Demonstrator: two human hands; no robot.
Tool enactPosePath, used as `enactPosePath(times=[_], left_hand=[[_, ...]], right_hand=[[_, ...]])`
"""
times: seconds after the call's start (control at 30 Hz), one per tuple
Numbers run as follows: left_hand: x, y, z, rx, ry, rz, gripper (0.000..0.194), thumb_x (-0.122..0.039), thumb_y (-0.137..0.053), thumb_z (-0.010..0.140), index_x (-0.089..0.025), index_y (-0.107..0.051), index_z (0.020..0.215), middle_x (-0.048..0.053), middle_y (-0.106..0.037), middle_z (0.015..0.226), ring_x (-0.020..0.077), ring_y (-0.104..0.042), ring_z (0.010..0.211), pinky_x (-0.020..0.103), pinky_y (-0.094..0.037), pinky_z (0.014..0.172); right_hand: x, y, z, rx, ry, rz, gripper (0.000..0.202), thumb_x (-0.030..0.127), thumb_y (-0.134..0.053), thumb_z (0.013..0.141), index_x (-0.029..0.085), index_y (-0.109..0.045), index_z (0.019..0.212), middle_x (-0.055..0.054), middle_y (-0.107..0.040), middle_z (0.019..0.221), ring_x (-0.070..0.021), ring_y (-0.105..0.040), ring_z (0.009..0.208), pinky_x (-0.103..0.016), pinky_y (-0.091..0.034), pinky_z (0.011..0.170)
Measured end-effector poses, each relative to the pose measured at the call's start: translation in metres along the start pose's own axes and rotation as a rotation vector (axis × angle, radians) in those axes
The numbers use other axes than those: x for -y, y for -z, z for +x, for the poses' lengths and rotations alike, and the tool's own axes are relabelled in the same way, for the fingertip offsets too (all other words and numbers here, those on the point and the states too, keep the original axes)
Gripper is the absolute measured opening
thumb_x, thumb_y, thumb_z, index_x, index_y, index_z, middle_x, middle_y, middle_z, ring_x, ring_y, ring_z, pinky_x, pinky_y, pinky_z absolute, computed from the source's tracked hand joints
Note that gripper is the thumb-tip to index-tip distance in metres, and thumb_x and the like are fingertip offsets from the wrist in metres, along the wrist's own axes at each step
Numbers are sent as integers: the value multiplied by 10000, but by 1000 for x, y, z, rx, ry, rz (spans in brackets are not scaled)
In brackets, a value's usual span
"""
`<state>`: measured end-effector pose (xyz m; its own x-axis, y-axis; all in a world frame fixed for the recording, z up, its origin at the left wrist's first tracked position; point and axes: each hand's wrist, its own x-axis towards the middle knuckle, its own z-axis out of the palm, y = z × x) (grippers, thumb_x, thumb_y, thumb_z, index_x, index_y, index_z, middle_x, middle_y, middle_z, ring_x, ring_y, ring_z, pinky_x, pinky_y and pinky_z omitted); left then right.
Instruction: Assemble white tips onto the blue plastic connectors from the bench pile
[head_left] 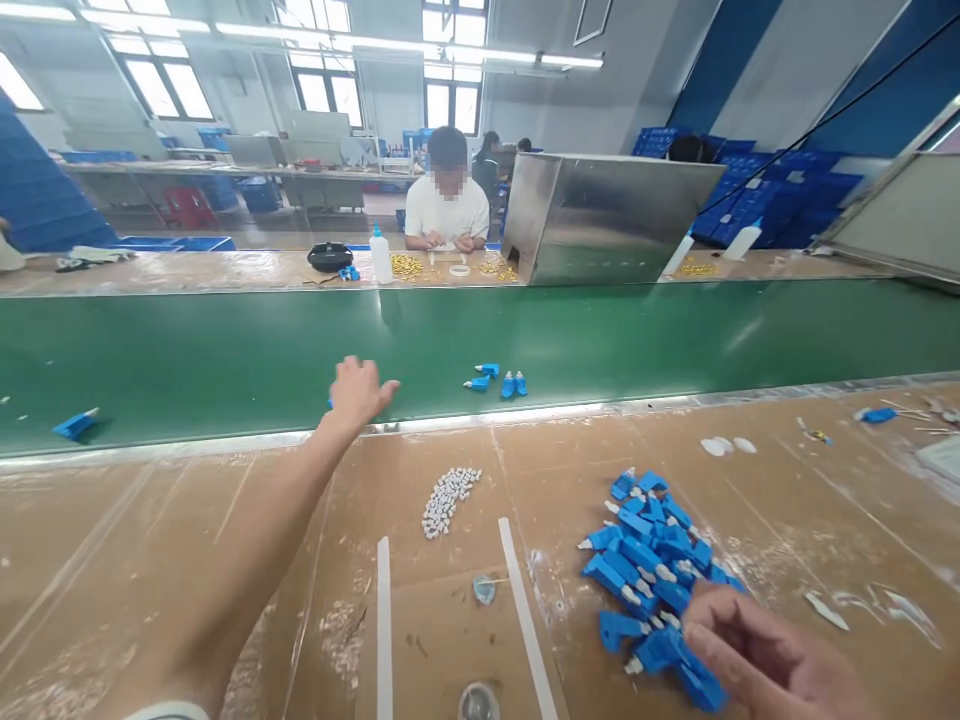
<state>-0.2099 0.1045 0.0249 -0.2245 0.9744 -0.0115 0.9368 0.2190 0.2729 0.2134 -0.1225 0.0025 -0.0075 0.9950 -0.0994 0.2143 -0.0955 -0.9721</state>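
Note:
My left hand (358, 392) reaches out over the green conveyor belt (225, 350), thumb spread away from the fingers. A bit of blue shows at its left edge, mostly hidden by the hand. At the lower right, my right hand (757, 650) has its thumb and forefinger closed at the near edge of a heap of blue plastic parts (645, 545) with whitish tips. The fingertips seem to pinch one of these parts, though the heap behind makes its outline hard to separate. Several more blue parts (480, 383) lie on the belt, right of my left hand.
Small grey-white pieces (450, 500) form a curved pile on the brown tabletop (262, 560). Nearer are two white strips (384, 630), a small bluish blob with a stick (485, 589) and a round clear object (478, 702). Across the belt sits a person (448, 205) beside a white bottle (381, 258).

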Motion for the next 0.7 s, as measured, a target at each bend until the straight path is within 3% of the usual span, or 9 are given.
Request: enactPosePath(times=[0.07, 0.13, 0.23, 0.3, 0.37, 0.43, 0.57, 0.63, 0.7], left_hand=[[-32, -18, 20, 127, -164, -3, 663, -441, -702, 814, -188, -522, 1400, 159, -522, 1395, 328, -531, 1244, 386, -431, 1018], [-65, -36, 46, 262, -270, 8, 791, -423, -792, 740, -248, -470, 1441, 114, -516, 1412, 290, -563, 1206, 380, -452, 1013], [-102, -56, 85, 405, -309, 44, 638, -380, -698, 859, -212, -458, 1426, 135, -511, 1409, 286, -584, 1160, 480, -510, 948], [-114, -63, 105, 485, -318, 62, 496, -349, -629, 920, -197, -500, 1374, 127, -544, 1362, 262, -614, 1093, 472, -550, 883], [-118, -68, 118, 548, -335, 76, 445, -329, -623, 928, -190, -526, 1339, 116, -575, 1311, 236, -637, 1031, 432, -574, 833], [-118, -70, 123, 581, -365, 86, 418, -321, -621, 931, -182, -541, 1317, 108, -599, 1264, 222, -647, 993, 412, -581, 806], [-111, -73, 112, 549, -459, 81, 382, -337, -618, 930, -175, -569, 1273, 99, -613, 1228, 226, -636, 1005, 432, -560, 841], [-108, -72, 101, 511, -503, 56, 374, -344, -623, 921, -175, -578, 1251, 93, -613, 1217, 228, -625, 1010, 441, -540, 858], [-108, -69, 86, 487, -543, 7, 387, -318, -661, 878, -161, -590, 1224, 93, -631, 1153, 225, -620, 973, 415, -521, 842]], right_hand=[[18, 5, 43, 90, 21, -161, 233, 473, -734, 777, 274, -671, 674, -19, -505, 586, -168, -445, 490, -310, -357, 449], [34, -7, 101, 247, 96, -280, 244, 453, -702, 820, 221, -665, 756, 3, -559, 634, -152, -502, 547, -276, -416, 499], [44, -43, 194, 213, 104, -473, 225, 380, -666, 859, 160, -668, 903, -21, -641, 732, -163, -597, 624, -278, -500, 561], [40, -72, 244, 156, 106, -536, 280, 319, -733, 832, 129, -667, 1027, -93, -688, 931, -190, -649, 753, -319, -543, 669], [32, -99, 281, 115, 120, -590, 352, 324, -711, 883, 142, -629, 1172, -120, -658, 1144, -227, -660, 954, -393, -555, 825], [26, -124, 305, 105, 138, -628, 400, 383, -638, 945, 158, -583, 1271, -100, -595, 1285, -241, -648, 1049, -444, -546, 902], [20, -162, 327, 147, 140, -684, 373, 351, -635, 954, 166, -582, 1273, -101, -599, 1294, -244, -648, 1060, -453, -555, 896], [20, -167, 329, 169, 142, -707, 341, 322, -626, 960, 172, -588, 1263, -98, -615, 1274, -247, -647, 1064, -458, -561, 884], [21, -160, 323, 190, 142, -730, 340, 322, -626, 960, 172, -589, 1262, -98, -615, 1275, -249, -645, 1069, -461, -560, 887]])
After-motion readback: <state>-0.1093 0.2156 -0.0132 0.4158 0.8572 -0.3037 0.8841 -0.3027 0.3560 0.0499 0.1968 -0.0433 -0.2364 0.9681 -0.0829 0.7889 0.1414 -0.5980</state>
